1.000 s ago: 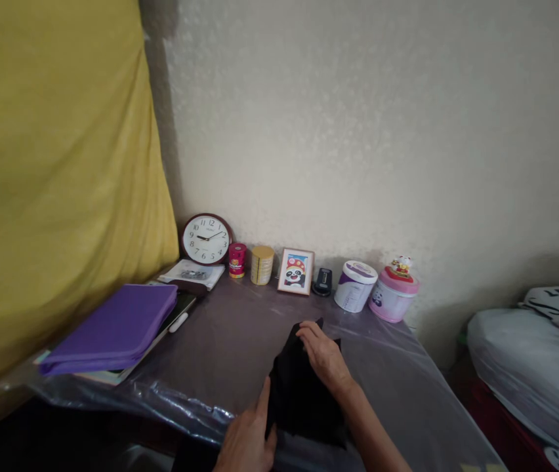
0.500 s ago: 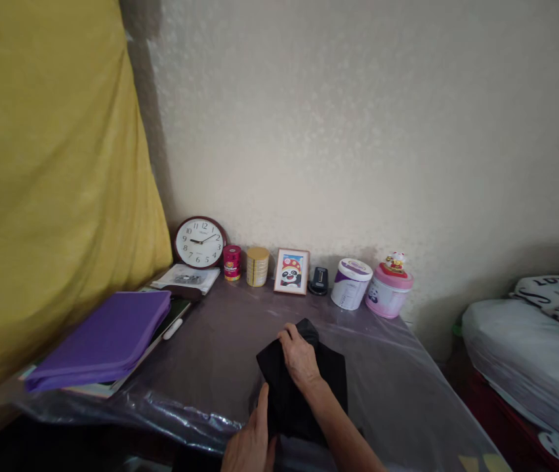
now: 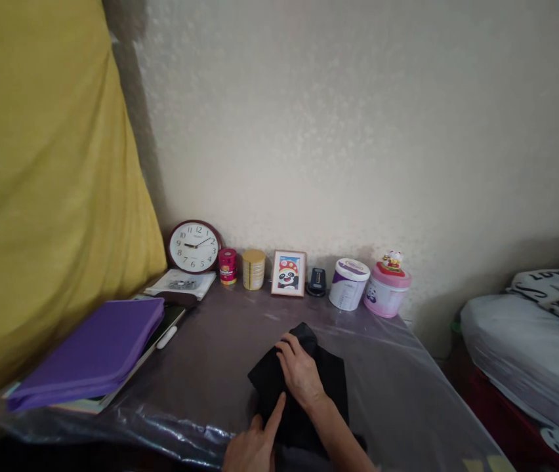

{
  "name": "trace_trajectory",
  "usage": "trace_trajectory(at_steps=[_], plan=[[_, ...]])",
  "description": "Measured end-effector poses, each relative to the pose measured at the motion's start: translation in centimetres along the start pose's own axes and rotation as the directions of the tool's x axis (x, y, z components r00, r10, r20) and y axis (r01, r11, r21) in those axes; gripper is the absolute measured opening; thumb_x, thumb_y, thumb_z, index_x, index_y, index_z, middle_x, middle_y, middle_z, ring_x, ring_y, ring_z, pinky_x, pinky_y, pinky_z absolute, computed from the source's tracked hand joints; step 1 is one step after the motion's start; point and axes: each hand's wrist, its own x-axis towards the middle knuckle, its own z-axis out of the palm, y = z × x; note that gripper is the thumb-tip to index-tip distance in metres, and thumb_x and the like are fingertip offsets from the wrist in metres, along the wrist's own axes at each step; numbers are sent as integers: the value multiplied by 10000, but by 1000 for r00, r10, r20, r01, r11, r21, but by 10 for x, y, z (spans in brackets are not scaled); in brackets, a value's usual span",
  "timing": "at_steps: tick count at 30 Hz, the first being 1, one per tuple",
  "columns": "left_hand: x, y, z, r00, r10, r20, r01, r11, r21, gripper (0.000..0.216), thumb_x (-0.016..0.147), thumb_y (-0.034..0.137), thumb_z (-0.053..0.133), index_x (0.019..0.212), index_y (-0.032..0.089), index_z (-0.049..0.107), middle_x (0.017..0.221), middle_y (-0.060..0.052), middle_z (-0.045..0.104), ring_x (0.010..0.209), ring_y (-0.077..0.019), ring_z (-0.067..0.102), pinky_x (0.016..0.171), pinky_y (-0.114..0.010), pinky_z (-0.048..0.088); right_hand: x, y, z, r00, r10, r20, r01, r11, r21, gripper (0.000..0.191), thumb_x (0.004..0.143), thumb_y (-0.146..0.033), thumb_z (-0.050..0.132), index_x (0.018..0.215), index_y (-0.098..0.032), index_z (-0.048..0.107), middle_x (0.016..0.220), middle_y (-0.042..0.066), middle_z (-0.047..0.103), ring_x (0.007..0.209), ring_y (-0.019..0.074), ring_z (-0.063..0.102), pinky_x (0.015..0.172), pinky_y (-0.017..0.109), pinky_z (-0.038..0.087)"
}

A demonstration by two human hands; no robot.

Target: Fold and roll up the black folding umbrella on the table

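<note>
A folded piece of black cloth [image 3: 326,373] lies near the front of the table, with a rounded, raised part at its far end. My right hand [image 3: 299,370] rests on top of it, fingers curled and closed on the fabric by that raised part. Lower down, my left hand [image 3: 254,439] is at the cloth's near left side. Its index finger stretches out and touches the black fabric, with the thumb apart; the other fingers are mostly hidden.
Plastic film covers the table [image 3: 201,367]. At left lie a purple folder [image 3: 92,347] and books. Along the wall stand a clock [image 3: 194,246], a red tin [image 3: 227,267], a yellow-lidded can [image 3: 253,270], a panda picture frame [image 3: 288,273], a white tub [image 3: 348,285] and a pink tub [image 3: 386,294].
My left hand's index finger has moved right, onto the cloth. The cloth's left corner now spreads further left. My right hand stays on the cloth; the camera view has shifted slightly.
</note>
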Motion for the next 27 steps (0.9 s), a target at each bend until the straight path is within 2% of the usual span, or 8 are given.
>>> trace_trajectory(at_steps=[3,6,8,12,19,24,27], plan=[[4,-3,7,1000,-10,-30,9,1000,-14,758,725,68,374,1382,258,48,1080,-137,576,873,-280,627,744,-398,472,-26,-7,-9,999,-28,-26,31,993,112,246,887,-183,350,1000,-220,565,1078,51,577,1009,155,550,897,308,458],[8,-7,12,1000,-13,-12,12,999,-31,779,710,82,406,1385,244,52,1108,-140,566,896,-283,619,741,-380,469,-43,-7,-12,993,-106,53,98,986,133,263,882,-171,369,1055,-229,559,1114,45,591,1061,167,525,955,375,414],[10,-9,14,1000,-18,-4,18,999,-41,784,710,95,412,1385,248,43,1115,-127,567,902,-270,617,739,-354,465,-44,-1,-10,983,-148,108,134,983,126,290,877,-184,395,1130,-236,528,1182,46,562,1135,181,475,990,419,373],[12,-10,15,999,-43,8,43,997,-62,798,712,117,403,1379,233,-21,1127,-114,568,887,-249,620,730,-328,461,-27,21,-2,980,-154,126,145,986,79,317,876,-227,414,1180,-235,505,1243,65,521,1206,200,407,998,465,341],[15,-13,18,997,-72,21,73,992,-103,787,715,130,387,1377,197,-33,1197,-121,535,904,-242,610,744,-313,447,5,67,20,990,-115,83,117,993,-20,294,881,-259,408,1132,-207,552,1219,78,543,1191,199,426,999,456,324],[14,-16,19,998,-63,20,65,990,-127,793,719,139,404,1382,152,-32,1222,-129,522,943,-233,595,773,-308,436,24,98,28,996,-14,87,23,995,-99,301,900,-236,352,1078,-177,588,1143,85,600,1105,185,514,944,398,392],[12,-15,19,998,-65,4,65,987,-147,780,743,153,399,1381,130,-49,1184,-131,553,942,-226,595,785,-310,431,31,94,24,997,67,48,-59,985,-162,294,895,-239,362,1027,-153,609,1126,113,605,1088,216,526,933,436,386]])
